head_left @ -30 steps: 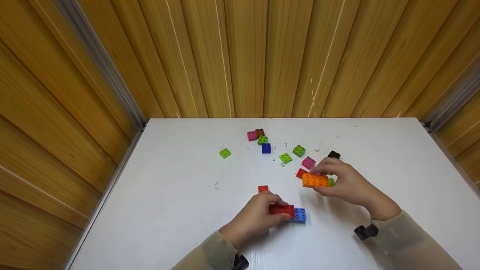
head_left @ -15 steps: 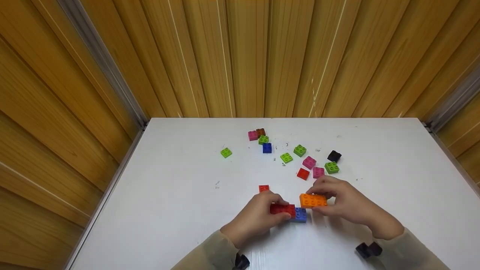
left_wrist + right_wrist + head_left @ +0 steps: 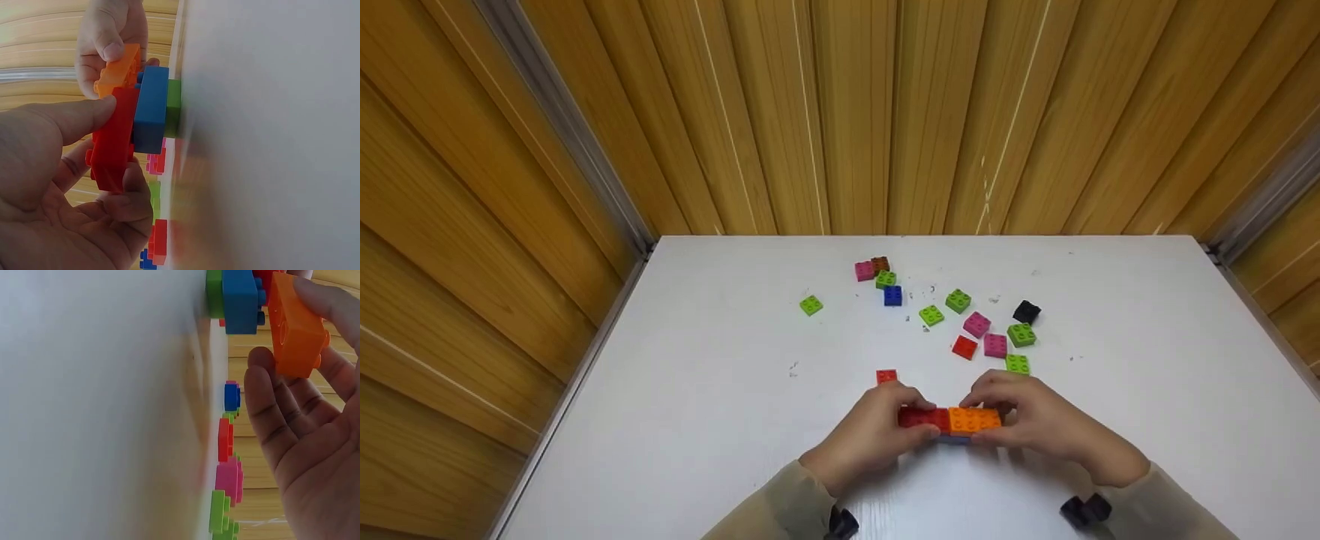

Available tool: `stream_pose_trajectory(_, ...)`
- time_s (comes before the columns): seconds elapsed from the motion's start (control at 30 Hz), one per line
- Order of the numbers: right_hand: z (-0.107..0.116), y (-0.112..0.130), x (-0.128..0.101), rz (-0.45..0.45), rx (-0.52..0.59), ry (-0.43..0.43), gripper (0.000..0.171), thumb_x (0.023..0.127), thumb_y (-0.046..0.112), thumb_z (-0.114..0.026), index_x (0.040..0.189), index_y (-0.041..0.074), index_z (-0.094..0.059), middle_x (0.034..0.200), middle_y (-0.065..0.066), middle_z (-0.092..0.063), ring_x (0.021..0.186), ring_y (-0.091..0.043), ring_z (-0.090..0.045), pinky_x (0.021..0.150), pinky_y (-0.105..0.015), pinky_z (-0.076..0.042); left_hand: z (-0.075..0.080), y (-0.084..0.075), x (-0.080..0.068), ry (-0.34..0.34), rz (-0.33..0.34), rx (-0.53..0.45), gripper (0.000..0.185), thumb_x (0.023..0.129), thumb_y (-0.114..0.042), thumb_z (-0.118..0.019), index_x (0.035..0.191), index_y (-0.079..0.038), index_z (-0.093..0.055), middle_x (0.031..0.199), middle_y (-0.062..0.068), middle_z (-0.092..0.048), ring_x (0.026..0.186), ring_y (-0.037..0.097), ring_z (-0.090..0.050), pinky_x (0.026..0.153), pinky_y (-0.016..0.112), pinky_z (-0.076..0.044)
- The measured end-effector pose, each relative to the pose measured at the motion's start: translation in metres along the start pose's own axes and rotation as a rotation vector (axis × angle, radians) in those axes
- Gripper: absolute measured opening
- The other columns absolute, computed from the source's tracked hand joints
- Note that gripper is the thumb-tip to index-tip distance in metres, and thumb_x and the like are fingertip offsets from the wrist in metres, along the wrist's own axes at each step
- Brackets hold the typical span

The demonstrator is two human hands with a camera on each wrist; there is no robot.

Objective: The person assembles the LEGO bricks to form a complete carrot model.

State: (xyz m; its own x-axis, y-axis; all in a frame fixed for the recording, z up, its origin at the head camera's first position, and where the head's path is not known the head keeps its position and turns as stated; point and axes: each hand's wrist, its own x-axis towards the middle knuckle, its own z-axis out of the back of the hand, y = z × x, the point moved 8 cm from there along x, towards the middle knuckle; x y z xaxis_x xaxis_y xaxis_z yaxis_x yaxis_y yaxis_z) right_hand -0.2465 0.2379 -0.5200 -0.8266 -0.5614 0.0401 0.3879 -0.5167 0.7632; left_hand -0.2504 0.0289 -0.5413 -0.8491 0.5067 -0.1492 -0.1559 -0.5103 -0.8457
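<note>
1. Wood-look panels (image 3: pixel 855 112) stand behind my white table (image 3: pixel 697 360).
2. My left fingers (image 3: pixel 129 208) pinch a red brick (image 3: pixel 115 146), seated over part of a blue brick (image 3: pixel 151 109) with a green brick (image 3: pixel 173 107) underneath, well apart from the table's back edge.
3. My right fingers (image 3: pixel 264 399) clamp an orange brick (image 3: pixel 298 337) close beside the red one, tilted, just above the blue one's bare studs.
4. Nearer the back edge lie a black brick (image 3: pixel 1027 312) and a dark blue brick (image 3: pixel 892 295).
</note>
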Motion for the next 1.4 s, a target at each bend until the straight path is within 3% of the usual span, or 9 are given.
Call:
stream_pose_trajectory(0.27, -0.009, 0.001, 0.0, -0.032, 0.025, -0.035, 0.028, 0.097, 0.035, -0.092, 0.122, 0.026, -0.083, 0.118, 0.003, -0.08, 0.101, -0.006, -0.065, 0.088, -0.02, -0.057, 0.0, -0.001, 0.0, 0.003, -0.021, -0.025, 0.025, 0.1, -0.027, -0.09, 0.123, -0.021, -0.086, 0.111, -0.011, -0.076, 0.096, 0.005, -0.062, 0.089, 0.019, -0.057)
stream_pose_trajectory(0.43, -0.01, 0.0, 0.0, -0.076, 0.041, -0.083, 0.024, 0.098, 0.029, -0.091, 0.12, 0.024, -0.084, 0.117, 0.001, -0.08, 0.096, -0.006, -0.063, 0.084, -0.021, -0.054, 0.001, -0.002, -0.001, -0.005, -0.031, -0.013, 0.024, 0.1, -0.027, -0.09, 0.123, -0.02, -0.086, 0.112, -0.009, -0.077, 0.097, 0.005, -0.062, 0.091, 0.02, -0.057)
stream_pose_trajectory(0.73, -0.016, 0.001, 0.002, -0.193, 0.081, -0.107, 0.02, 0.099, 0.03, -0.088, 0.118, 0.022, -0.087, 0.115, 0.003, -0.08, 0.105, -0.011, -0.065, 0.094, -0.022, -0.055, 0.003, -0.002, -0.001, -0.008, -0.011, 0.007, 0.026, 0.1, -0.029, -0.089, 0.125, -0.021, -0.085, 0.113, -0.01, -0.076, 0.098, 0.006, -0.062, 0.092, 0.019, -0.058)
stream_pose_trajectory(1.2, -0.019, 0.003, -0.002, -0.216, 0.054, -0.103, 0.023, 0.1, 0.033, -0.088, 0.12, 0.021, -0.085, 0.117, 0.005, -0.08, 0.107, -0.013, -0.066, 0.098, -0.022, -0.055, -0.001, 0.001, -0.001, -0.002, -0.042, 0.023, 0.021, 0.102, -0.032, -0.087, 0.121, -0.025, -0.082, 0.113, -0.012, -0.073, 0.099, 0.005, -0.061, 0.092, 0.022, -0.055)
stream_pose_trajectory(1.4, -0.017, 0.003, 0.0, -0.226, 0.039, -0.096, 0.023, 0.1, 0.034, -0.088, 0.12, 0.022, -0.086, 0.12, 0.003, -0.078, 0.111, -0.017, -0.065, 0.098, -0.024, -0.054, 0.013, 0.001, 0.0, 0.005, -0.031, 0.05, 0.032, 0.103, -0.045, -0.083, 0.129, -0.026, -0.08, 0.121, -0.009, -0.075, 0.1, 0.007, -0.064, 0.095, 0.027, -0.058)
